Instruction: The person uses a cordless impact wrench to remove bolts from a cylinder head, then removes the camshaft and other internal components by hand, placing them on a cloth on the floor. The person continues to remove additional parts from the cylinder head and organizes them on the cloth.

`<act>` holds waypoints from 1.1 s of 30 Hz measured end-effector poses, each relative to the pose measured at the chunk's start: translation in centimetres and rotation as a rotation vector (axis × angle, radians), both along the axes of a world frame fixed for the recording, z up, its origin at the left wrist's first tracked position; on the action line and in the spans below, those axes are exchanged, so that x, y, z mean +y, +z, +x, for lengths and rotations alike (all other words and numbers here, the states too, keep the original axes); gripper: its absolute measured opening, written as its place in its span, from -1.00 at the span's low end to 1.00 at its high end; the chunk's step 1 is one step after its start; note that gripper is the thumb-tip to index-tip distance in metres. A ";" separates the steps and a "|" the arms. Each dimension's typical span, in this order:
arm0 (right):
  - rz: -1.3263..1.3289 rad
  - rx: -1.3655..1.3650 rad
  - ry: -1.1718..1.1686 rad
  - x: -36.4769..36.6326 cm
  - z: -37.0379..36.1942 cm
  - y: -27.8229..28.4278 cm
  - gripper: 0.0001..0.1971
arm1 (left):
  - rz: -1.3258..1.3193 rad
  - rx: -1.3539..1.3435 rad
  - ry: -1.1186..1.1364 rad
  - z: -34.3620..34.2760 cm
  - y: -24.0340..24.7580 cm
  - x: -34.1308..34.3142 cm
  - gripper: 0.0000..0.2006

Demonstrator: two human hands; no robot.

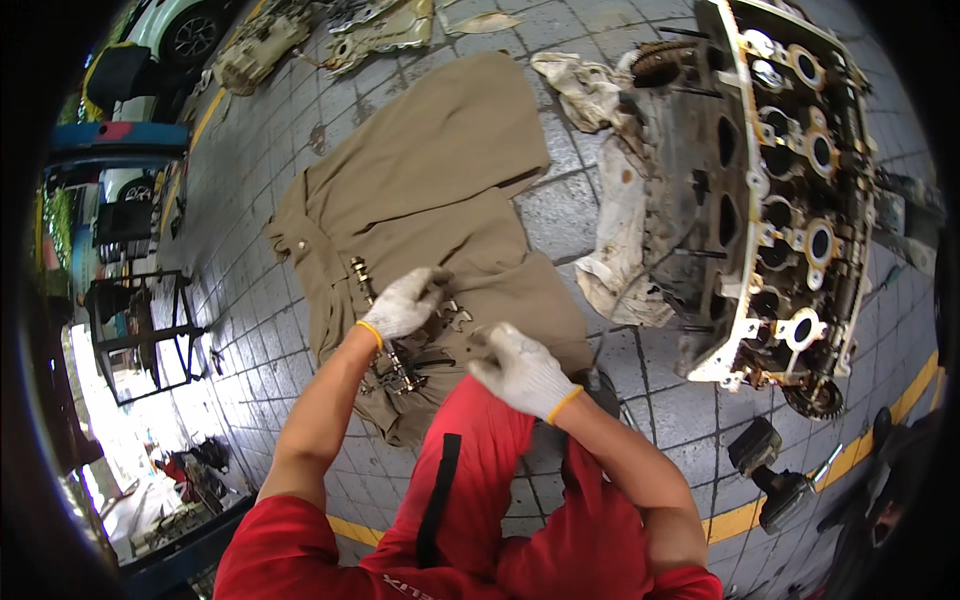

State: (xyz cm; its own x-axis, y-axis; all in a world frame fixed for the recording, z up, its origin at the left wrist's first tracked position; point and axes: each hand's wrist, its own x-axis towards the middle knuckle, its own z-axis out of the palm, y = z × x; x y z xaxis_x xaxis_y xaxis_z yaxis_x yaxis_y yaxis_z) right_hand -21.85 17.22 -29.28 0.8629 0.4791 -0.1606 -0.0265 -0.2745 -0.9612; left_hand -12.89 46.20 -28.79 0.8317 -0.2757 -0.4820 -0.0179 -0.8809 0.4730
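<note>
Both my hands wear white knit gloves with yellow cuffs. My left hand (406, 301) is closed around the upper part of a long metal camshaft (385, 335) that lies on a brown cloth (430, 190) spread on the tiled floor. My right hand (520, 368) hovers just to the right, fingers curled over small metal parts (458, 317) on the cloth; whether it grips anything is hidden. My red trouser knee (470, 470) sits below both hands.
An engine cylinder head (775, 190) stands on dirty white rags (615, 200) at the right. A dark power tool (775, 470) lies by the yellow floor line. Metal covers (265, 45) lie at the top left, near a car and stands.
</note>
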 end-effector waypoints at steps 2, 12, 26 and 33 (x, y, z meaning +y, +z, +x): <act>0.225 -0.045 -0.007 -3.9 -0.6 4.3 -0.56 | -0.057 -0.129 0.016 2.8 2.8 -4.6 -0.64; 0.371 -0.202 -0.274 -23.3 -2.1 21.7 -0.76 | -0.730 -0.598 -0.201 10.7 16.8 -28.8 -0.70; -0.822 -0.546 -0.806 -34.3 13.5 23.1 -0.60 | -0.498 -1.026 -0.711 16.2 21.2 -43.8 -0.80; -0.840 -0.845 -0.730 -35.0 13.9 21.3 -0.70 | -0.496 -1.061 -0.710 16.4 21.0 -43.9 -0.77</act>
